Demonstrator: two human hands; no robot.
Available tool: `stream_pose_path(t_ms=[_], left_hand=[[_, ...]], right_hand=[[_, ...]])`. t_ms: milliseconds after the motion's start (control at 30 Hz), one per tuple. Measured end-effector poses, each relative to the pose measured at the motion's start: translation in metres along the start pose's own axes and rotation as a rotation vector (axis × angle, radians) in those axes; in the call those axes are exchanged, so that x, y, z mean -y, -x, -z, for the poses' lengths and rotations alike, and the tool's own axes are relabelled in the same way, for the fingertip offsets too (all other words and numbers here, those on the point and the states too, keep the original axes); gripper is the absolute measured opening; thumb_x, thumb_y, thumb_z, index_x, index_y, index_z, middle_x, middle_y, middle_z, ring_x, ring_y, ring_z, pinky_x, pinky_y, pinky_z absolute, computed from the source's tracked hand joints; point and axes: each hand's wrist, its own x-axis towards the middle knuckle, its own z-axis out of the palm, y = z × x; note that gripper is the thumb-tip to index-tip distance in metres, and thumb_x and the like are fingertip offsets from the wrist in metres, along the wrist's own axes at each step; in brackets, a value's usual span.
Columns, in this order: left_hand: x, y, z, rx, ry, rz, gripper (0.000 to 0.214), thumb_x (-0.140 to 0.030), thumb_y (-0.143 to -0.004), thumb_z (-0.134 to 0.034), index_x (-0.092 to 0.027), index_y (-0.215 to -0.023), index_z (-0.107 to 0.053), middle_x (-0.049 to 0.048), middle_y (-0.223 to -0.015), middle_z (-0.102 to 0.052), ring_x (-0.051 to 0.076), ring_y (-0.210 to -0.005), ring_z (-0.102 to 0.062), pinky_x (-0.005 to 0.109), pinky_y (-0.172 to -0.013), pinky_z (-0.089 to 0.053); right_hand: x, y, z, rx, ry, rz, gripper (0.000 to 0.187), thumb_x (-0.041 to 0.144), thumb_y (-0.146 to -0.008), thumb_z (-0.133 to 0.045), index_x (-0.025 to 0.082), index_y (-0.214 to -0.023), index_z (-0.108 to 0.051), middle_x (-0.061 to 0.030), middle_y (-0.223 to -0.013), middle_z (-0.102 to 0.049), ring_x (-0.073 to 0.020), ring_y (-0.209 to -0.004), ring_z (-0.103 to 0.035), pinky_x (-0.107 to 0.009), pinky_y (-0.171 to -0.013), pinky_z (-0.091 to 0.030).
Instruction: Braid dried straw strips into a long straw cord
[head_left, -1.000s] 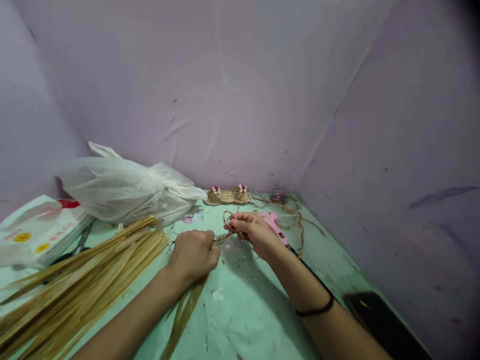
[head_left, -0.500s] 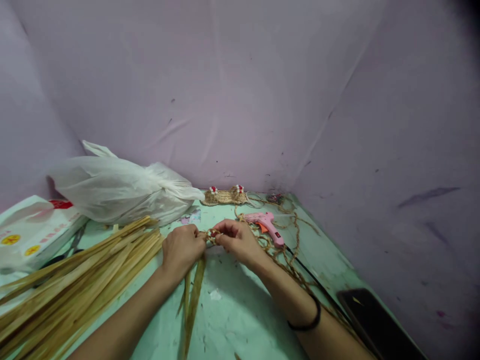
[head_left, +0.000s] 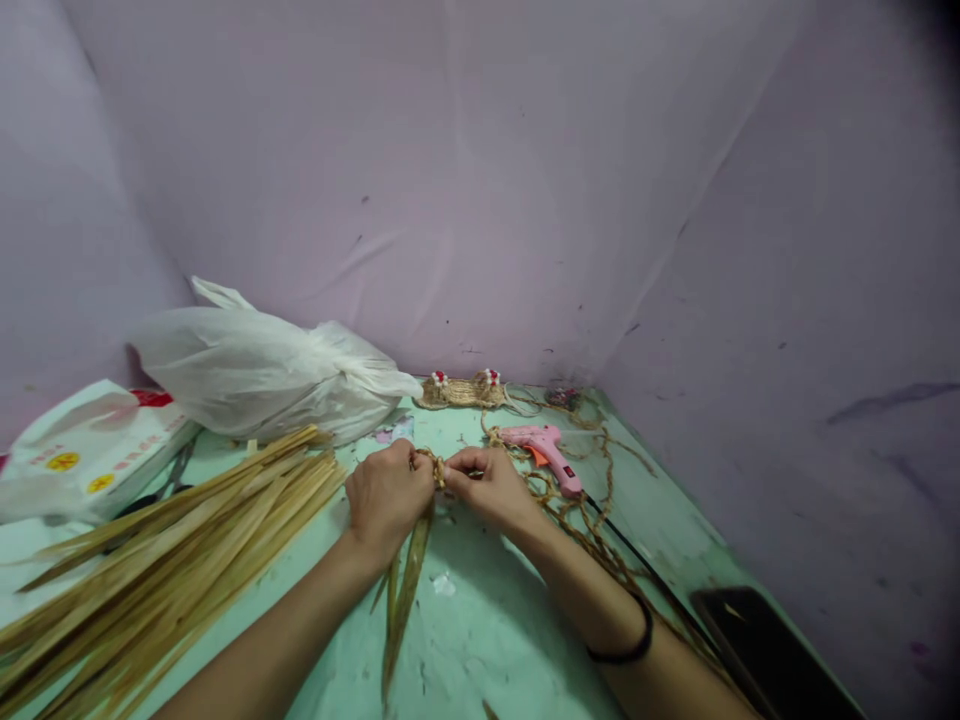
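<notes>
Over the green table, my left hand is closed around a small braided straw piece, partly hidden by the fingers. Long dried leaf strips hang from beneath that hand to the table. My right hand pinches the other side of the same piece between thumb and fingertips. Just past the right hand lies a pink glue gun with an orange trigger. A finished-looking woven straw piece with red and white bead flowers rests against the wall.
A bundle of dried leaf strips spreads across the left, near scissors. Behind stand a white plastic bag and a bagged box. Braided cord and a black cable run right, toward a dark phone. Walls enclose the table.
The straw piece has turned in my fingers; a red spot seen on it before is now out of sight. The whole view has shifted slightly, moving the scene rightward.
</notes>
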Motion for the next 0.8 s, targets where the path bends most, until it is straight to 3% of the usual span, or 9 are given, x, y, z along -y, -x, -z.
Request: stream_pose_path(t_ms=[167,267,367,500,567,633,733,800], left_hand=[[0.001,0.003,0.001,-0.043,-0.083,-0.122,0.027,-0.03,-0.073,-0.036,-0.019,-0.07,-0.061,0.0074,-0.067,-0.063,0.021,-0.064,-0.059,0.026,-0.051,-0.029],[0.001,0.006,0.006,-0.02,-0.158,-0.318,0.027,-0.026,-0.073,-0.036,-0.016,-0.072,-0.06,0.0095,-0.069,-0.063,0.023,-0.063,-0.059,0.027,-0.052,-0.032],[-0.002,0.01,0.012,0.031,-0.227,-0.499,0.028,-0.023,-0.073,-0.035,-0.013,-0.076,-0.06,0.0124,-0.069,-0.062,0.025,-0.061,-0.059,0.029,-0.051,-0.035],[-0.002,0.012,0.015,0.062,-0.223,-0.574,0.03,-0.021,-0.073,-0.033,-0.012,-0.077,-0.061,0.0132,-0.068,-0.061,0.025,-0.058,-0.059,0.03,-0.05,-0.035],[-0.001,0.008,0.014,0.059,-0.141,-0.524,0.029,-0.022,-0.071,-0.035,-0.013,-0.074,-0.062,0.0124,-0.069,-0.062,0.024,-0.059,-0.058,0.029,-0.052,-0.035],[0.002,0.002,0.011,0.112,0.05,-0.388,0.027,-0.024,-0.068,-0.038,-0.014,-0.069,-0.064,0.0093,-0.066,-0.063,0.021,-0.061,-0.057,0.027,-0.054,-0.035],[0.006,-0.011,0.002,0.336,0.425,-0.157,0.021,-0.023,-0.059,-0.043,-0.014,-0.057,-0.063,0.0037,-0.054,-0.059,0.015,-0.056,-0.053,0.022,-0.051,-0.035],[0.007,-0.015,-0.003,0.441,0.554,-0.052,0.018,-0.022,-0.054,-0.045,-0.013,-0.051,-0.06,0.002,-0.048,-0.054,0.014,-0.051,-0.049,0.021,-0.048,-0.033]], right_hand=[[-0.007,-0.003,0.007,0.157,-0.076,-0.102,0.022,0.027,-0.063,-0.054,0.013,-0.046,-0.049,0.0051,-0.043,-0.035,-0.0047,-0.044,-0.026,-0.021,-0.043,-0.02],[-0.008,-0.003,0.014,0.284,-0.083,-0.157,0.03,0.029,-0.062,-0.056,0.014,-0.041,-0.041,0.0065,-0.041,-0.027,-0.0038,-0.043,-0.02,-0.022,-0.044,-0.014],[-0.004,-0.001,0.022,0.383,-0.11,-0.205,0.031,0.029,-0.059,-0.06,0.014,-0.041,-0.041,0.0071,-0.042,-0.027,-0.0035,-0.044,-0.019,-0.022,-0.045,-0.013],[0.001,0.001,0.029,0.445,-0.124,-0.279,0.027,0.03,-0.057,-0.063,0.012,-0.044,-0.047,0.0065,-0.042,-0.033,-0.0036,-0.045,-0.023,-0.021,-0.045,-0.016],[0.003,0.0,0.031,0.46,-0.131,-0.286,0.027,0.031,-0.058,-0.064,0.011,-0.045,-0.051,0.0055,-0.043,-0.038,-0.0038,-0.045,-0.027,-0.02,-0.045,-0.02],[0.003,0.0,0.033,0.465,-0.125,-0.28,0.025,0.033,-0.058,-0.064,0.01,-0.05,-0.057,0.0036,-0.046,-0.045,-0.0046,-0.047,-0.034,-0.02,-0.048,-0.026],[0.003,0.0,0.032,0.463,-0.073,-0.248,0.024,0.033,-0.056,-0.067,0.01,-0.057,-0.064,0.0018,-0.049,-0.052,-0.0062,-0.049,-0.04,-0.021,-0.052,-0.032],[0.002,0.0,0.031,0.464,-0.045,-0.217,0.024,0.034,-0.055,-0.068,0.01,-0.057,-0.066,0.0015,-0.048,-0.053,-0.0069,-0.049,-0.042,-0.022,-0.053,-0.034]])
